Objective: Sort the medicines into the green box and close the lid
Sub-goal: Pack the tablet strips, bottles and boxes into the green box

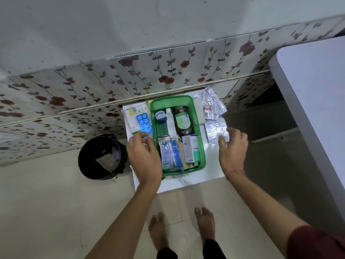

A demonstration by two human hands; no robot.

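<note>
The green box [202,146] stands open on a small white table [188,181], filled with a brown bottle [182,120], a white tube, a small jar, sachets and a white-green carton [191,148]. My left hand [144,156] pinches the near end of a blue blister strip [143,123] that lies on paper packets left of the box. My right hand [233,148] grips the near corner of a silver blister strip [217,130] right of the box. More silver strips [211,101] are heaped at the far right. No lid shows.
A black waste bin [102,157] stands on the floor left of the table. A floral-tiled wall [130,79] runs behind it. A grey tabletop [315,94] juts in at the right. My bare feet [183,227] are on the tiled floor below.
</note>
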